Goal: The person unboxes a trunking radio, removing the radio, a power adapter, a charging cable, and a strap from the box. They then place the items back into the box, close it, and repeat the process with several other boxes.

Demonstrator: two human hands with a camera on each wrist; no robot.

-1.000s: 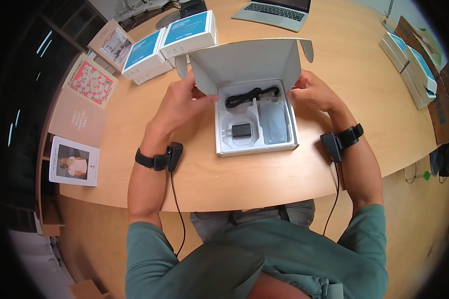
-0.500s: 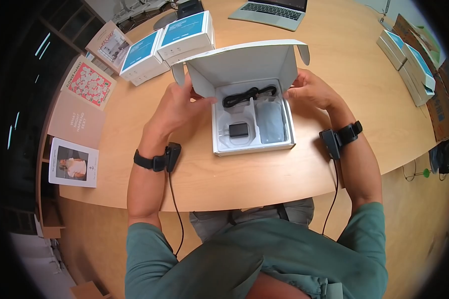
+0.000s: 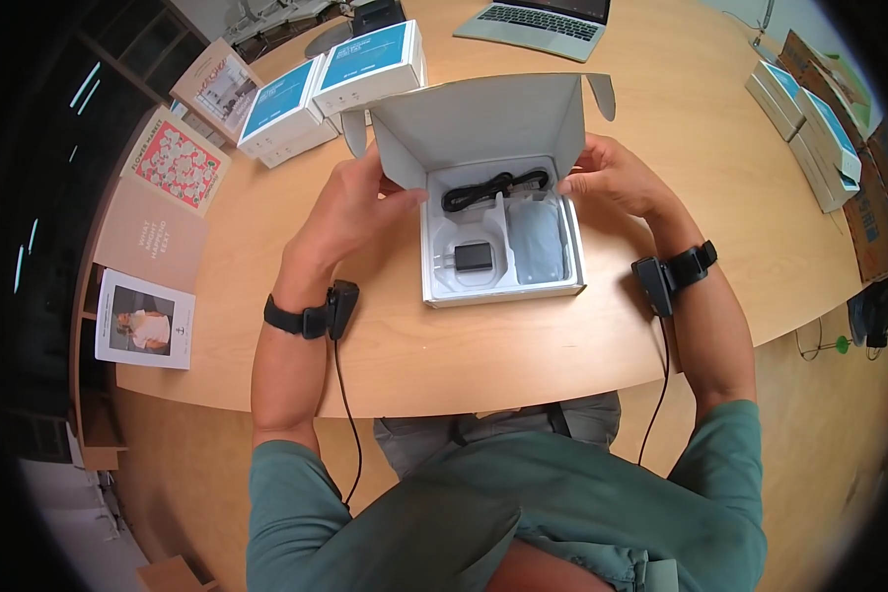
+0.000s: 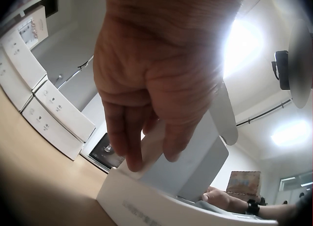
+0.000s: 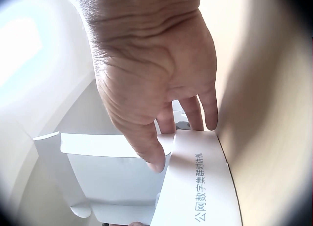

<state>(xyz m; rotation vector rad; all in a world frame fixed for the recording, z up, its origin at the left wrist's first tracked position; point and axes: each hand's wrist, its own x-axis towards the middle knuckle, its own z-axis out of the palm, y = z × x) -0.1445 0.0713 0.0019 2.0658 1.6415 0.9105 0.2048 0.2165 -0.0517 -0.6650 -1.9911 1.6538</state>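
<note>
An opened white box [image 3: 504, 298] sits on the table with its lid [image 3: 483, 123] raised at the back. In its tray are a coiled black cable [image 3: 493, 190], a black charger plug [image 3: 473, 258] and a grey, flat item in a clear bag [image 3: 537, 242]. My left hand [image 3: 354, 209] holds the box's back left corner, thumb at the rim and fingers hidden behind the lid in the head view. At the back right corner, my right hand [image 3: 617, 180] grips likewise, its thumb [image 5: 155, 162] near the rim and its other fingers along the outer side.
Behind on the left stand white and blue boxes [image 3: 370, 64]. A laptop [image 3: 533, 32] lies at the back. More boxes [image 3: 819, 148] line the right edge, and books [image 3: 146, 319] line the left. Cables [image 3: 357, 434] run from both wrist cameras.
The lid leaned slightly forward half a second ago and stands a little further back now. Both hands keep their places at the box's back corners.
</note>
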